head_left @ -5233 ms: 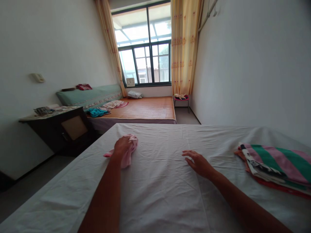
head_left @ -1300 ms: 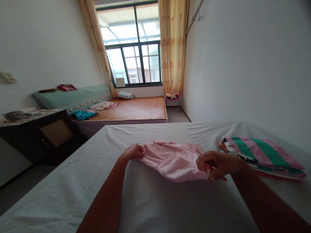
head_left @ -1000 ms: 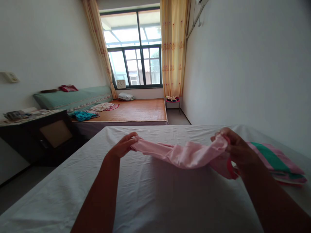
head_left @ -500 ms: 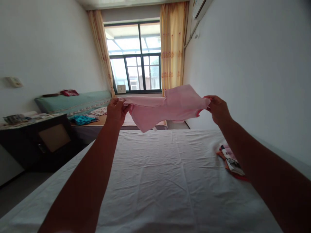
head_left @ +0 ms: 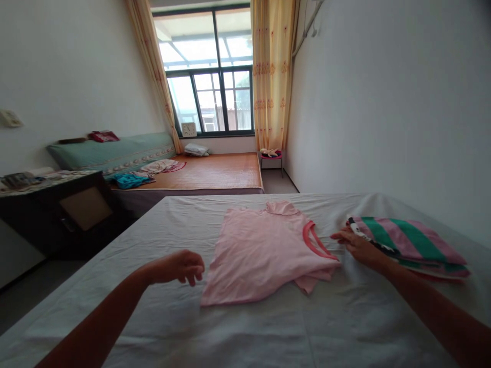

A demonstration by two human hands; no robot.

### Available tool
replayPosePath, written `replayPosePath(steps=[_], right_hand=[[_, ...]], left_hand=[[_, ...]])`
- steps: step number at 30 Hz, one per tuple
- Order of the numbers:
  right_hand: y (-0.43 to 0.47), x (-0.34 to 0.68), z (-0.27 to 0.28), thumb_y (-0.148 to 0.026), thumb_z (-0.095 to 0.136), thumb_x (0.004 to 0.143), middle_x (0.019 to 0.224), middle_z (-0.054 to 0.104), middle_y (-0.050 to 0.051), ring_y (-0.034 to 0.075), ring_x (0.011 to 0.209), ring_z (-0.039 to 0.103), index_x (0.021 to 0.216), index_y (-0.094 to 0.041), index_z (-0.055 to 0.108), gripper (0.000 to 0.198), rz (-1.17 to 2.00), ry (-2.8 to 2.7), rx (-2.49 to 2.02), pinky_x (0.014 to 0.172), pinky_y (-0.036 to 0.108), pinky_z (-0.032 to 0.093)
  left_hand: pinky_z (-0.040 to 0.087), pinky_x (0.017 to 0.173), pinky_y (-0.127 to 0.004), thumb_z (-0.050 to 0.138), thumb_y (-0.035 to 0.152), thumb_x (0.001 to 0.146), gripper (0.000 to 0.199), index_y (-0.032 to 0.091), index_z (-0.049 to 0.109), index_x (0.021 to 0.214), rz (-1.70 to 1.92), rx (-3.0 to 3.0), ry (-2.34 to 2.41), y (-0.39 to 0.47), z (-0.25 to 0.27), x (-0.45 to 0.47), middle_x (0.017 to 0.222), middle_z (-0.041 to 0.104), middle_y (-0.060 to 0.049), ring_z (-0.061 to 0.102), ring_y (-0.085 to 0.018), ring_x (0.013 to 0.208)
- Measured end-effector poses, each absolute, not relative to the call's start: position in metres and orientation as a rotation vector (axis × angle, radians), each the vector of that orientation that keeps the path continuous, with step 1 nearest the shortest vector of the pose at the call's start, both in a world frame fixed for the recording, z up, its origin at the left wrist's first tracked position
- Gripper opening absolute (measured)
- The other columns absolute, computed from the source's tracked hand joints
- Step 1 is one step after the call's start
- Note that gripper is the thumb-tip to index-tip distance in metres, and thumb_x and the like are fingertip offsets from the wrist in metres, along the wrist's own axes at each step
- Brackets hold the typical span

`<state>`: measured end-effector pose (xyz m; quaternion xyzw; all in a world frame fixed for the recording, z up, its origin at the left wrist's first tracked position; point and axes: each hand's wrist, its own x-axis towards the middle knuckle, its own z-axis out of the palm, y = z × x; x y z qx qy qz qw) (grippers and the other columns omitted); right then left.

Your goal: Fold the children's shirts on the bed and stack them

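A pink T-shirt (head_left: 261,255) with a red-trimmed neckline lies spread on the white sheet (head_left: 184,327), its neck toward the right. One sleeve sticks out at the far side; the near sleeve is partly tucked under. My left hand (head_left: 177,267) hovers just left of the hem, fingers loosely curled and apart, holding nothing. Beyond the neckline, my right hand (head_left: 355,244) is open and empty, beside a stack of folded clothes (head_left: 418,240) topped by a pink-and-green striped piece.
Behind the sheet stands a low bed with a brown mat (head_left: 226,171), with a blue cloth (head_left: 132,180) and other clothes on it. A dark cabinet (head_left: 57,214) is at the left. A small stool (head_left: 271,154) stands below the curtain, and a white wall runs along the right.
The pink T-shirt has come down from the air onto the sheet, and both hands have let go of it. My hands are lower and farther apart. The view has tilted down.
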<state>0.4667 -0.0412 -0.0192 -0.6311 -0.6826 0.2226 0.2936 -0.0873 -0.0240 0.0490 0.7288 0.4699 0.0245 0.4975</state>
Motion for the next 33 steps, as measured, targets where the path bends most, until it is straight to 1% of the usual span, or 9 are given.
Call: replayPosePath(steps=[3,5,7,10,13,19,22,27,33], right_hand=[[-0.048,0.455,-0.011,-0.042,0.036,0.086,0.078,0.068,0.008,0.020,0.062,0.064,0.089,-0.019,0.058,0.031,0.705,-1.820,-1.865,0.056,0.031,0.048],[-0.061,0.434,-0.004,-0.048,0.040,0.087,0.064,0.063,0.003,0.018,0.054,0.060,0.083,-0.021,0.055,0.031,0.742,-1.990,-1.880,0.052,0.028,0.043],[-0.079,0.409,0.001,-0.047,0.052,0.082,0.065,0.062,0.001,0.017,0.058,0.058,0.080,-0.021,0.055,0.027,0.595,-2.171,-1.778,0.055,0.027,0.042],[-0.102,0.382,0.004,-0.034,0.062,0.077,0.084,0.065,0.003,0.018,0.074,0.059,0.083,-0.022,0.060,0.014,0.470,-2.369,-1.520,0.065,0.028,0.044],[-0.109,0.373,-0.002,-0.024,0.063,0.075,0.104,0.064,0.005,0.020,0.094,0.057,0.101,-0.025,0.064,0.026,0.457,-2.510,-1.304,0.082,0.030,0.044],[-0.095,0.374,-0.019,-0.021,0.051,0.088,0.093,0.067,0.006,0.022,0.094,0.056,0.092,-0.024,0.068,0.018,0.073,-2.565,-1.300,0.086,0.038,0.041],[-0.100,0.375,-0.004,-0.023,0.051,0.089,0.093,0.068,0.006,0.021,0.093,0.057,0.090,-0.024,0.069,0.018,0.279,-2.505,-1.195,0.085,0.037,0.043],[-0.125,0.391,0.039,-0.026,0.054,0.086,0.095,0.068,0.007,0.018,0.088,0.061,0.093,-0.020,0.067,0.016,1.037,-2.365,-1.055,0.081,0.029,0.046],[-0.119,0.397,0.034,-0.034,0.046,0.090,0.083,0.064,0.003,0.014,0.074,0.057,0.092,-0.018,0.063,0.023,1.047,-2.345,-1.233,0.067,0.024,0.045]], left_hand=[[0.046,0.059,-0.023,0.052,0.055,0.081,0.039,0.018,0.062,0.089,0.340,1.815,1.322,-0.005,0.051,-0.077,0.087,0.069,-0.004,0.066,-0.018,0.077],[0.045,0.061,-0.024,0.053,0.050,0.081,0.034,0.018,0.063,0.089,0.426,1.928,1.301,0.001,0.050,-0.060,0.084,0.068,-0.003,0.063,-0.017,0.076],[0.045,0.066,-0.024,0.054,0.043,0.081,0.028,0.020,0.066,0.090,0.313,2.084,1.114,-0.002,0.046,-0.039,0.086,0.068,-0.002,0.060,-0.017,0.078],[0.045,0.073,-0.025,0.064,0.035,0.074,0.023,0.023,0.068,0.093,-0.028,2.274,0.808,-0.019,0.038,-0.011,0.097,0.065,-0.002,0.058,-0.017,0.084],[0.044,0.081,-0.028,0.072,0.028,0.064,0.031,0.023,0.065,0.093,-0.156,2.477,0.776,-0.035,0.034,0.002,0.101,0.059,-0.003,0.054,-0.021,0.093],[0.043,0.082,-0.028,0.058,0.012,0.063,0.027,0.021,0.059,0.088,-0.180,2.652,0.858,-0.048,0.036,0.000,0.100,0.056,-0.004,0.052,-0.021,0.095],[0.043,0.078,-0.028,0.052,0.009,0.062,0.024,0.021,0.057,0.082,-0.196,2.703,0.945,-0.052,0.035,-0.001,0.096,0.057,-0.005,0.054,-0.021,0.091],[0.040,0.070,-0.027,0.046,0.008,0.065,0.018,0.022,0.053,0.076,-0.190,2.714,1.012,-0.056,0.035,-0.005,0.086,0.058,-0.003,0.055,-0.019,0.082],[0.038,0.064,-0.024,0.046,0.012,0.067,0.013,0.020,0.053,0.076,-0.100,2.593,0.979,-0.042,0.044,-0.015,0.078,0.058,-0.001,0.052,-0.015,0.072]])
